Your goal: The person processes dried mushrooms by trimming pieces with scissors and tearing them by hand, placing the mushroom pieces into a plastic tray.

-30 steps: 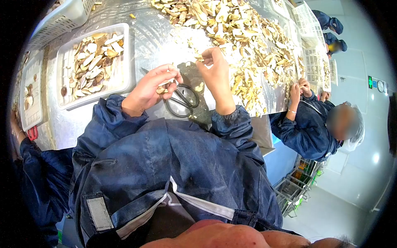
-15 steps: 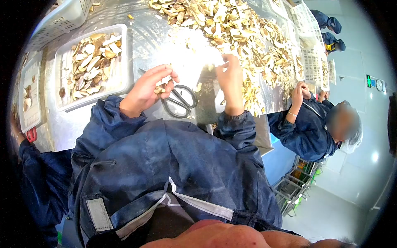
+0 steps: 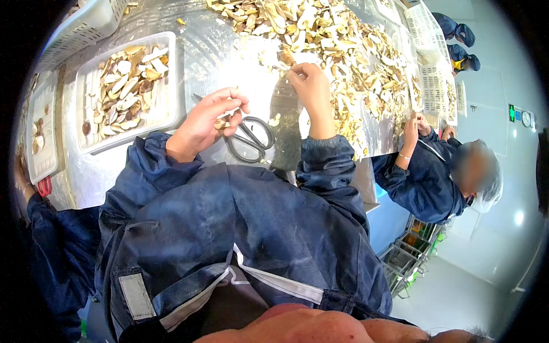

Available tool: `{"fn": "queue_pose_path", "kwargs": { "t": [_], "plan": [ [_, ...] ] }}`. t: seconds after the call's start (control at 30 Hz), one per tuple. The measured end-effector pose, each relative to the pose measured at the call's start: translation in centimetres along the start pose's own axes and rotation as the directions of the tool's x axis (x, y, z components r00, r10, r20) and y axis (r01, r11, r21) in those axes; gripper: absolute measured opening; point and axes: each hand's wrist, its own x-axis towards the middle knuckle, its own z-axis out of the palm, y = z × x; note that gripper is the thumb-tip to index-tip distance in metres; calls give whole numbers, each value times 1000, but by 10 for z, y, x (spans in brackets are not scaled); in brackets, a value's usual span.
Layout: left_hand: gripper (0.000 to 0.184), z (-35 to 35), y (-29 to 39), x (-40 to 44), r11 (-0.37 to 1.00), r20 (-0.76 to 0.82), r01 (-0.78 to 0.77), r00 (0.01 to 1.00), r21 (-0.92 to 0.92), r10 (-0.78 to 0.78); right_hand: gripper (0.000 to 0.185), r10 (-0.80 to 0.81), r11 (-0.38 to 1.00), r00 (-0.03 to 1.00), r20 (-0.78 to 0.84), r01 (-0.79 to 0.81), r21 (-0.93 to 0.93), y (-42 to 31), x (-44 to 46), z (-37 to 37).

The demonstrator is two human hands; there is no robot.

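Observation:
My left hand (image 3: 203,123) is half curled above the steel table, with a small pale mushroom slice (image 3: 221,123) between its lower fingers. Black-handled scissors (image 3: 251,140) lie right beside it, their blades mostly hidden behind the hand. My right hand (image 3: 313,94) reaches to the near edge of a large pile of dried mushroom slices (image 3: 343,48). Its thumb and fingers are pinched together at a brownish mushroom slice (image 3: 287,56), which seems to be at the fingertips. Left of my left hand stands a white tray (image 3: 174,74) holding sorted slices.
A second white tray (image 3: 50,108) and a white basket (image 3: 86,34) stand farther left. Red handles (image 3: 44,186) show beside a neighbour's arm. At right, a co-worker (image 3: 426,171) in a hair cover works at the pile, near white crates (image 3: 432,86).
My right hand has moved forward and slightly left to the pile's edge, its fingers closing at a brownish slice. My left hand has hardly moved.

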Motion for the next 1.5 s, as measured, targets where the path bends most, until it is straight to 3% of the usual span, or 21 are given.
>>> {"fn": "queue_pose_path", "kwargs": {
  "t": [0.13, 0.23, 0.33, 0.43, 0.57, 0.67, 0.77, 0.83, 0.9, 0.97, 1.0, 1.1, 1.13, 1.23, 1.33, 1.43, 1.47, 1.5],
  "plan": [
    [13, -2, 0, 1, 1000, -10, 0, 1000, -25, 0, 20, 149, 951, 986, 72, -163, 263, 0, -8, -1],
    [13, -2, 0, 0, 1000, -40, -14, 999, -25, 13, 21, 204, 957, 979, 3, -200, 209, -5, -11, -10],
    [13, 3, 1, 0, 1000, -52, -15, 999, 5, 15, 19, 181, 973, 983, 42, -185, 140, -7, -15, -10],
    [13, 3, 1, 0, 1000, -57, -14, 998, 22, 16, 17, -54, 992, 997, -47, 48, -117, -10, -20, 4],
    [13, 6, 3, -2, 1000, -67, -24, 997, 9, 25, 16, -32, 999, 999, 4, 32, -42, -8, -21, 8],
    [16, -1, 1, 0, 999, -36, -31, 999, 27, 32, 17, 125, 981, 990, 70, -134, 142, -12, -20, -2],
    [27, -2, 0, 0, 998, -38, -60, 997, 30, 61, 17, 160, 849, 979, 130, -204, 487, -35, -28, -13],
    [35, 12, 3, -3, 1000, -160, -26, 987, -18, 22, 18, 58, 700, 949, 311, -260, 665, -59, -38, -21],
    [42, 18, 5, -2, 998, -193, -19, 981, -58, 8, 17, 18, 734, 943, 333, -239, 636, -69, -44, -14],
    [46, 16, 5, -2, 995, -137, -30, 990, -90, 17, 16, -37, 957, 997, 69, 15, 289, -48, -34, 2],
    [43, 14, 4, -1, 995, -151, -17, 989, -96, 2, 16, -107, 992, 993, -53, 110, 64, -41, -32, 6],
    [40, -2, -2, 1, 998, -68, -19, 998, -68, 14, 16, -70, 991, 997, -30, 66, -119, -27, -37, 4],
    [40, -4, -3, 0, 999, -78, -17, 997, -48, 14, 17, -76, 992, 997, -13, 74, -98, -26, -39, 4],
    [39, -2, -3, 0, 1000, -87, 3, 996, 3, -3, 16, 130, 988, 987, 92, -137, 70, -32, -41, -2],
    [41, 4, -1, -1, 1000, -91, 22, 996, -6, -22, 17, 170, 790, 968, 184, -245, 562, -48, -47, -3],
    [45, 15, 2, -1, 995, -82, 49, 995, -84, -56, 18, 25, 691, 933, 359, -275, 669, -66, -49, -10],
    [46, 17, 4, -2, 993, -65, 66, 995, -94, -72, 20, 54, 798, 969, 240, -186, 573, -57, -42, -7],
    [48, 18, 5, -3, 991, -48, 81, 995, -105, -86, 21, 161, 876, 980, 120, -198, 439, -52, -32, -9]
  ]
}}
